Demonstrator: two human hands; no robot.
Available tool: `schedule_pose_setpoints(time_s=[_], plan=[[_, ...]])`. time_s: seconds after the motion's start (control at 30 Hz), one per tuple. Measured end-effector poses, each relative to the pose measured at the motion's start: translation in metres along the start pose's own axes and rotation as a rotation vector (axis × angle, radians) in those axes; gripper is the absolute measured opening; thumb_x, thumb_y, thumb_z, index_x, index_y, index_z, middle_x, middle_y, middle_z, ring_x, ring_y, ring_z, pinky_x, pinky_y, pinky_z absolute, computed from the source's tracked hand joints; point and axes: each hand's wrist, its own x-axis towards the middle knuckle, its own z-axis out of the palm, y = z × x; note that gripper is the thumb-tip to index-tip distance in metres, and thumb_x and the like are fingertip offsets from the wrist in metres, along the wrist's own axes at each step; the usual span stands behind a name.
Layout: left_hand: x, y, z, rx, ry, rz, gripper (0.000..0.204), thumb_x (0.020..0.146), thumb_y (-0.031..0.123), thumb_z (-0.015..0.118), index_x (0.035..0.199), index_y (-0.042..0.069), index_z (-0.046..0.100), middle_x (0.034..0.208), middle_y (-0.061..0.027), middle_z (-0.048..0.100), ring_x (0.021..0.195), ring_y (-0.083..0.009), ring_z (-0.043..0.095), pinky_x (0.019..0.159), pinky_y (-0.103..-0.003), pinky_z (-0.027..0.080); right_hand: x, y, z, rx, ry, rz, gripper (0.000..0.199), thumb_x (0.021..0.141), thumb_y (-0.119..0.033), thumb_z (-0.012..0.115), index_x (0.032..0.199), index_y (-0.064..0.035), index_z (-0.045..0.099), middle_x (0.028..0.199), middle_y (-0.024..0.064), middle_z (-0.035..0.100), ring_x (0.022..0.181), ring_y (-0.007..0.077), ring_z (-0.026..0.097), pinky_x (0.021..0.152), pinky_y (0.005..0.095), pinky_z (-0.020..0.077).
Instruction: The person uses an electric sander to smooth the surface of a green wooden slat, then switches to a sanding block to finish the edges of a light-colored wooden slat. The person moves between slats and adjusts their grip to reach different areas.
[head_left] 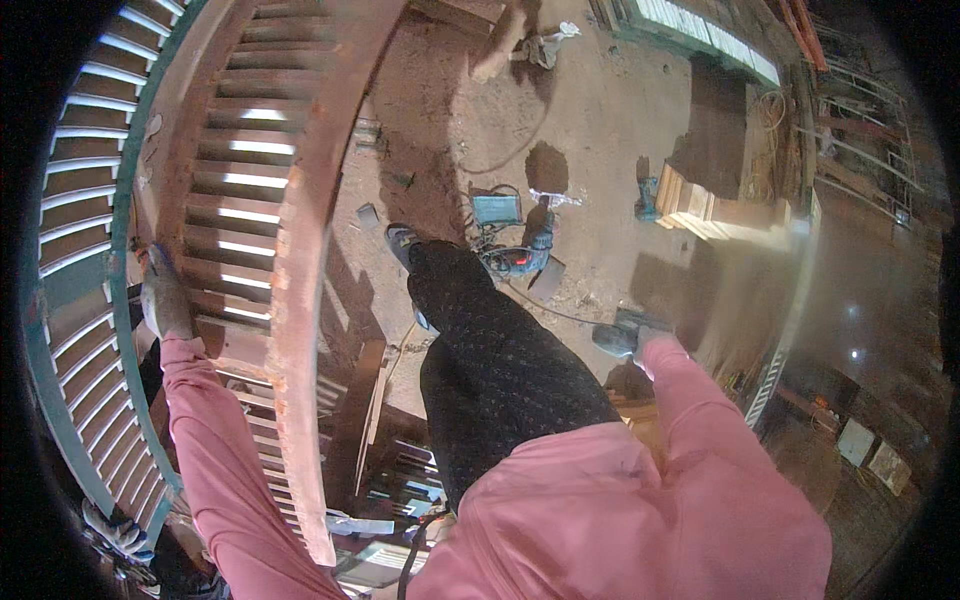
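At the left, my left hand (166,300) in a pale glove reaches to the edge of a brown slatted frame (315,180), beside a teal slatted panel (125,130). Something blue shows at its fingertips; the fingers are too unclear to read as open or closed. My right hand (652,340) hangs out to the right, away from the frame, closed round a dark grey object (615,335) whose kind I cannot make out. A cord (560,312) runs across the ground toward that object.
On the ground ahead lie a blue power tool (520,258) and a light-blue box (497,209). Stacked wooden pieces (690,210) stand to the right, with another blue tool (647,199) beside them. At the lower left shows another person's gloved hand (115,532).
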Motion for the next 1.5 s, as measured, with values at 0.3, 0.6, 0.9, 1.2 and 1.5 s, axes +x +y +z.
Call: schedule_pose_setpoints(time_s=[0.3, 0.6, 0.9, 1.2, 1.5], plan=[[0.003, 0.029, -0.024, -0.447, -0.110, -0.300, 0.072, 0.109, 0.060, 0.032, 0.134, 0.001, 0.065, 0.119, -0.0247, 0.071, 0.107, -0.0407, 0.068, 0.090, -0.049, 0.051, 0.071, 0.023, 0.099, 0.943, -0.176, 0.142, 0.039, 0.093, -0.045, 0.069, 0.114, -0.0124, 0.076, 0.104, 0.0127, 0.076, 0.089, 0.0270, 0.074, 0.076, 0.0455, 0.0573], [-0.026, 0.064, -0.067, -0.967, -0.088, -0.425, 0.041, 0.108, 0.040, 0.058, 0.129, 0.006, 0.064, 0.110, -0.0060, 0.066, 0.096, -0.0186, 0.063, 0.085, -0.036, 0.053, 0.179, -0.043, -0.055, 1.344, 0.010, -0.061, 0.028, 0.084, -0.033, 0.078, 0.099, -0.0098, 0.075, 0.080, 0.0127, 0.071, 0.066, 0.0273, 0.066, 0.061, 0.0440, 0.0512], [-0.012, 0.075, -0.027, -1.038, 0.009, -0.378, 0.046, 0.108, 0.040, 0.058, 0.141, 0.007, 0.059, 0.129, -0.0061, 0.064, 0.111, -0.0193, 0.062, 0.096, -0.036, 0.051, 0.417, -0.128, -0.181, 0.628, 0.282, -0.223, 0.048, 0.102, -0.048, 0.051, 0.134, -0.0189, 0.069, 0.135, 0.0129, 0.069, 0.127, 0.0323, 0.064, 0.106, 0.0423, 0.0486], [-0.005, 0.093, -0.075, -0.768, -0.032, -0.461, 0.049, 0.109, 0.041, 0.055, 0.143, 0.006, 0.058, 0.132, -0.0068, 0.063, 0.116, -0.0191, 0.060, 0.100, -0.035, 0.048, 0.554, -0.161, -0.195, 0.450, 0.358, -0.281, 0.035, 0.104, -0.030, 0.051, 0.116, -0.0072, 0.074, 0.115, 0.0191, 0.073, 0.107, 0.0356, 0.071, 0.089, 0.0500, 0.0576], [-0.001, 0.105, -0.097, -0.740, -0.057, -0.446, 0.052, 0.110, 0.043, 0.052, 0.146, 0.005, 0.056, 0.135, -0.0075, 0.062, 0.120, -0.0190, 0.059, 0.105, -0.035, 0.046, 0.567, -0.206, -0.108, 0.571, 0.301, -0.391, 0.028, 0.103, -0.017, 0.051, 0.119, -0.0039, 0.069, 0.118, 0.0189, 0.069, 0.108, 0.0347, 0.067, 0.090, 0.0480, 0.0560]])
